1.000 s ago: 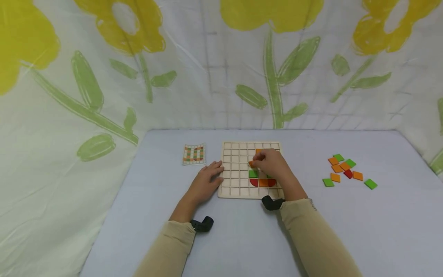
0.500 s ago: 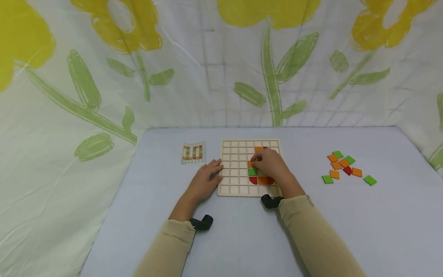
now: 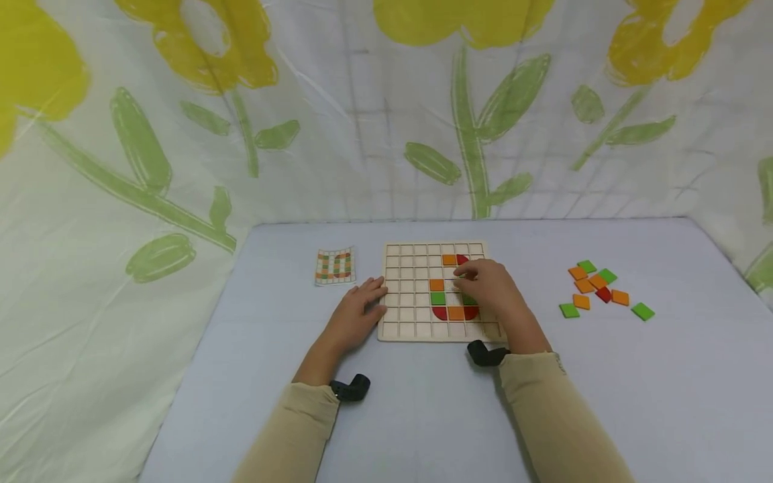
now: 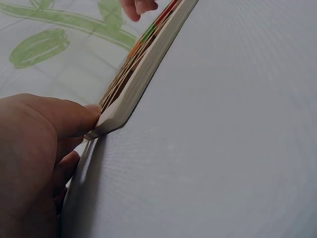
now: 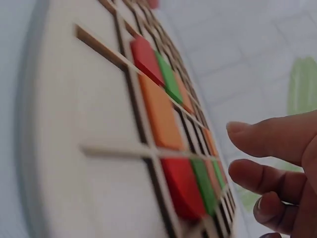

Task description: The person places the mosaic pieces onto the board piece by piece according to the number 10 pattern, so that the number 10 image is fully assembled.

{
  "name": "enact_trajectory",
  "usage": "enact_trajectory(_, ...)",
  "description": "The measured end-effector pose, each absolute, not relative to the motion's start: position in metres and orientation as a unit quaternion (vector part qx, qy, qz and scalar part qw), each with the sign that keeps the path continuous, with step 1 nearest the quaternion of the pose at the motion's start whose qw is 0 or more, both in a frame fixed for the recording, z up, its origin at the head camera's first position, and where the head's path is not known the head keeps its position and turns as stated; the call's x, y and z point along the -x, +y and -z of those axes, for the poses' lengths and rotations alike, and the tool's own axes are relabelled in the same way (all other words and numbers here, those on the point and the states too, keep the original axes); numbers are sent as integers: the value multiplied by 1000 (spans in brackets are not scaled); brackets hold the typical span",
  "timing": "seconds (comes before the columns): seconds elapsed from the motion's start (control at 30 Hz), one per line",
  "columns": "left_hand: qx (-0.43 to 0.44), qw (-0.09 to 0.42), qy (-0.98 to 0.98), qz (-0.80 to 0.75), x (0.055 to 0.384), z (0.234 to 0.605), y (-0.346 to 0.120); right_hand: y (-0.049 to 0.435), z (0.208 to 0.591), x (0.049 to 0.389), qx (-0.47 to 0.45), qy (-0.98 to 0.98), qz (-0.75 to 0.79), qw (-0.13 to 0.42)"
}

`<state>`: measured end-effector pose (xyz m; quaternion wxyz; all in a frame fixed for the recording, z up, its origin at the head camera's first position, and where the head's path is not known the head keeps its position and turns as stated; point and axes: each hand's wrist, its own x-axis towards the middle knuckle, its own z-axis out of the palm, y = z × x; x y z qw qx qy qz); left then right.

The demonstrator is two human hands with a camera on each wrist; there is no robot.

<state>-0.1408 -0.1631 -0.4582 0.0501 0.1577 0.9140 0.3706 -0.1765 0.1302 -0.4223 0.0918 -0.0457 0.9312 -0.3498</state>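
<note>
A wooden grid board (image 3: 407,305) lies on the table; orange, green and red tiles fill some squares on its right half. My left hand (image 3: 357,310) rests at its left edge, and in the left wrist view the thumb (image 4: 81,118) touches the frame's corner. Above the right half hovers my right hand (image 3: 486,285), thumb and fingertips apart and holding nothing in the right wrist view. An orange square tile (image 3: 437,285) sits in its cell, just above a green tile (image 3: 437,298). Red rounded-corner tiles (image 5: 183,188) flank an orange one in the row below. My right hand hides some cells.
A small printed pattern card (image 3: 335,267) lies left of the board. Loose tiles, orange (image 3: 582,302), green (image 3: 643,311) and red (image 3: 604,294), are scattered to the right. A flower-printed white curtain (image 3: 386,134) hangs behind the table's back edge.
The orange tile that my right hand pinched now lies in its cell, let go. My right hand has moved to the right with its fingers loosened. My left hand stays at the board's edge.
</note>
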Motion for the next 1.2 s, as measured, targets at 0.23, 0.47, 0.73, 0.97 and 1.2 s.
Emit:
enact_trajectory(0.23, -149, 51, 917, -366, 140, 459, -164, 176, 417, 176, -23, 934, 352, 54)
enact_trajectory(0.47, -147, 51, 919, -363, 139, 459, -163, 229, 420, 170, -89, 943, 321, -6)
enact_trajectory(0.73, -147, 46, 919, -364, 139, 461, -163, 264, 425, 165, -125, 949, 281, 63)
enact_trajectory(0.97, -143, 56, 919, -363, 139, 460, -163, 267, 429, 163, -124, 939, 314, 74)
enact_trajectory(1.2, -149, 55, 917, -365, 140, 458, -161, 269, 429, 160, -96, 925, 365, 45)
